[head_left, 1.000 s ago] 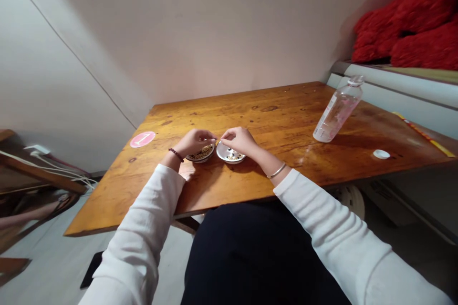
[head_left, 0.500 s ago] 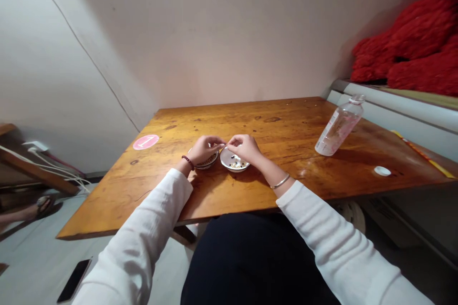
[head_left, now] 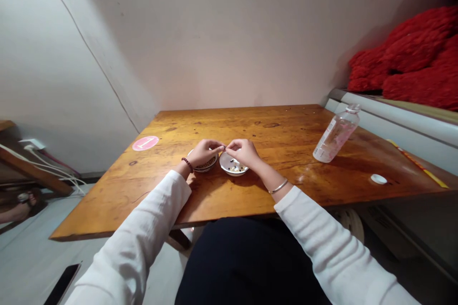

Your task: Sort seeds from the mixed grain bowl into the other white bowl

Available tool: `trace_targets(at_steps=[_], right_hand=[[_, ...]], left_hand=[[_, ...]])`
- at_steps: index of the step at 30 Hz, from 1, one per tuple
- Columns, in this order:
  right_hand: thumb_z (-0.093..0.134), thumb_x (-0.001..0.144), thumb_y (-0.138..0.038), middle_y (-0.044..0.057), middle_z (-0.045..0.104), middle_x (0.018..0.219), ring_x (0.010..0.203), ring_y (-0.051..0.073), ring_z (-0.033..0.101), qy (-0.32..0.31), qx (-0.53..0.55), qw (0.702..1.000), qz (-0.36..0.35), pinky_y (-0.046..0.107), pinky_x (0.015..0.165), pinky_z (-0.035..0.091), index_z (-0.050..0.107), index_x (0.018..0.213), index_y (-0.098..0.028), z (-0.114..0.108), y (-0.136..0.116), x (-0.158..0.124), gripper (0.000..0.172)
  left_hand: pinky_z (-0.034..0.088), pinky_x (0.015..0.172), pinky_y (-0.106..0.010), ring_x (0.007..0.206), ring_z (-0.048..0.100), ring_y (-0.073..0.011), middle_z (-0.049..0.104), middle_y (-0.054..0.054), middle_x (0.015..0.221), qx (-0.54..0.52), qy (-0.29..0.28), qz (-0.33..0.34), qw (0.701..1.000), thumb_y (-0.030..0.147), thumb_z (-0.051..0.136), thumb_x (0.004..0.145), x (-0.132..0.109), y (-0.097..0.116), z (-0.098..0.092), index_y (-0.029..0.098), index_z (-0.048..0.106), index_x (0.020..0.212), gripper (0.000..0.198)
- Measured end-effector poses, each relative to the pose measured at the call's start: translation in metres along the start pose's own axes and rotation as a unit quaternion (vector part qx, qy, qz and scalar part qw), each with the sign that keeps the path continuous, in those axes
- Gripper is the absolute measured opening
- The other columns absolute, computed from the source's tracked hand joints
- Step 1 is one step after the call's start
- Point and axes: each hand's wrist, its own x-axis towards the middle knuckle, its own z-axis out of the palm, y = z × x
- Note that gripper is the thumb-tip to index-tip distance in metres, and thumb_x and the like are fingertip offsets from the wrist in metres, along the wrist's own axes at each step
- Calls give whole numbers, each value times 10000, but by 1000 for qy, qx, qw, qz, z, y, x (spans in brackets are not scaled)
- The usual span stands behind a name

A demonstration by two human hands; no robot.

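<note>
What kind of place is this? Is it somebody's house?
It's probably a small indoor room, maybe a simple eating spot: there's a wooden table by the wall, a pink number 1 sticker on it, a small white dish and a plastic bottle.

Head-worn camera, sited above and behind the left grip (head_left: 203, 153) and right grip (head_left: 245, 152), faces forward and down. Both sit mid-frame, fairly distant, with the wooden worktop (head_left: 272, 126) around them and the wall (head_left: 229, 33) beyond.

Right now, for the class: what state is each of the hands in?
Left hand: pinched shut above the bowl; anything held is too small to tell.
Right hand: pinched shut above the white dish; likewise.
</note>
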Motion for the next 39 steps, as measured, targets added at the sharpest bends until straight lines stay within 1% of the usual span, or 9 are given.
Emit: trace_targets(at_steps=[6,15,22,26,33,39], right_hand=[[667,709,-378,28,706,661,629,142,644,8,0,1000,-2,214,585,455,709,691,-173,0,1,0,210],[654,714,-341,31,716,685,650,146,654,5,2,1000,-9,214,603,468,709,694,-174,0,2,1,177],[652,720,-349,35,718,688,646,144,654,0,4,1000,-6,214,604,466,715,702,-170,-1,0,0,190],[655,719,-343,35,717,682,644,146,655,0,1,1000,-4,216,606,468,718,697,-171,-1,0,-1,185],[657,719,-306,37,727,698,662,157,669,1,-11,1000,6,229,632,486,735,717,-183,-2,-2,-1,146],[653,718,-295,39,729,702,661,160,671,5,-12,1000,3,232,634,494,735,717,-180,-2,-3,-1,142]], left_hand=[[491,786,-296,880,640,-224,731,-87,969,-22,6,-12,1000,554,547,807,0,-2,1,118,721,993,505],[484,776,-285,876,636,-219,726,-72,952,-27,-4,-17,999,583,522,815,0,0,1,114,716,975,532],[473,718,-259,830,618,-197,719,-53,893,-26,-11,-24,999,599,503,813,-1,3,2,114,709,921,538],[474,717,-256,830,623,-195,720,-54,892,-26,-4,-21,999,586,514,813,-1,3,2,116,709,922,520],[476,777,-288,852,626,-203,726,-83,939,-13,13,1,1000,544,546,806,0,3,1,125,709,956,475],[466,746,-278,809,615,-186,727,-73,914,6,21,5,1000,518,559,803,-1,5,0,128,710,947,442]])
